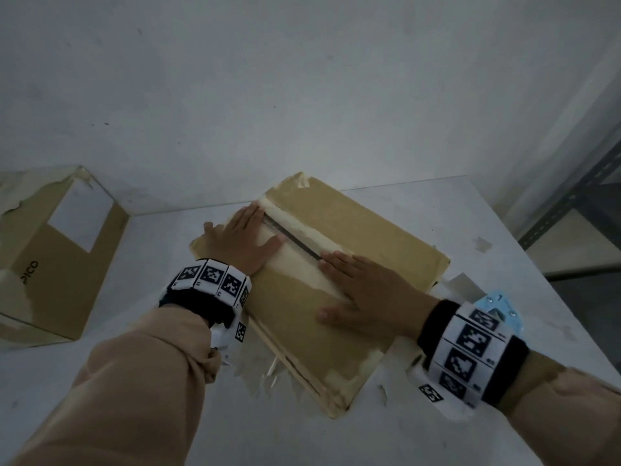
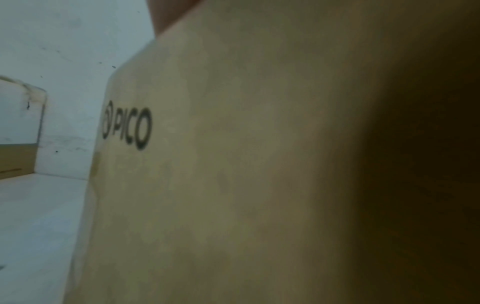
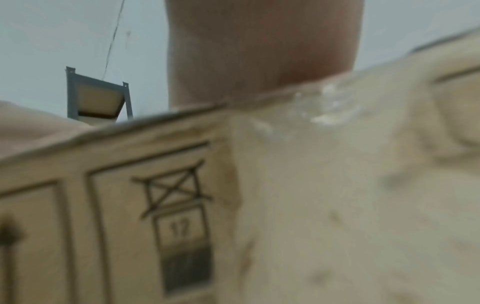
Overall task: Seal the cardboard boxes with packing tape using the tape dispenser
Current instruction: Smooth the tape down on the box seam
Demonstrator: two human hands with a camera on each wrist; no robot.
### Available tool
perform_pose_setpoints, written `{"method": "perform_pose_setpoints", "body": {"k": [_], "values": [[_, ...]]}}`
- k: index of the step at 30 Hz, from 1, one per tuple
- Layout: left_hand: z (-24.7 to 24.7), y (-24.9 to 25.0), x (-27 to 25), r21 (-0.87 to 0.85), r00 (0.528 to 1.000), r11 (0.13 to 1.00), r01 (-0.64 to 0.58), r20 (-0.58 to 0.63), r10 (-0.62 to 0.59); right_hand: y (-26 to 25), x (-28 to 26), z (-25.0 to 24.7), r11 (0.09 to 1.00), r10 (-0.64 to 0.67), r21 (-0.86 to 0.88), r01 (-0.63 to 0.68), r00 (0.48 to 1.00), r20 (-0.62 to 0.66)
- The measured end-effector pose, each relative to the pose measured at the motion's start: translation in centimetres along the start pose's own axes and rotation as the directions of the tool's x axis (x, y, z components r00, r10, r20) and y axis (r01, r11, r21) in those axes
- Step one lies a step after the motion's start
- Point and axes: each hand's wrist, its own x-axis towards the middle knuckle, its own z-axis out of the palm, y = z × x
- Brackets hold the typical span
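Observation:
A brown cardboard box (image 1: 379,237) lies on the white table, its top flaps closed with a dark seam (image 1: 295,242) between them and old tape remnants along it. My left hand (image 1: 243,235) presses flat on the left flap, fingers straight. My right hand (image 1: 359,290) presses flat on the right flap beside the seam. A light blue tape dispenser (image 1: 500,306) lies on the table behind my right wrist, partly hidden. The left wrist view shows the box side (image 2: 233,164) with a PICO logo; the right wrist view shows the box side (image 3: 155,185) with printed symbols and crumpled tape.
A second cardboard box (image 1: 50,260) with a white label stands at the left on the table (image 1: 504,230). A metal shelf rack (image 1: 578,210) stands at the right past the table edge. A white wall runs behind the table. Torn tape scraps (image 1: 262,375) lie near the box's front.

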Motion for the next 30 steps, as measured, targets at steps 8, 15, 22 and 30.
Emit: {"method": "perform_pose_setpoints", "body": {"k": [8,15,22,30], "values": [[0.1,-0.2,0.3,0.002,1.0,1.0,0.011,-0.009,-0.011,1.0,-4.6,2.4,0.999,-0.021,0.044,0.025,0.995,-0.101],[0.1,-0.2,0.4,0.046,1.0,0.999,0.001,0.028,-0.002,1.8,-6.7,4.9,1.0,-0.026,-0.02,0.021,0.963,-0.267],[0.3,5.1,-6.6,0.02,0.927,0.941,-0.339,0.174,0.331,2.4,-6.0,5.7,0.995,-0.09,-0.077,0.066,0.926,-0.368],[2.9,6.9,-10.8,-0.055,0.898,0.902,-0.427,0.093,0.431,2.5,-6.2,6.7,0.987,-0.151,-0.121,0.104,0.851,-0.502]]}}
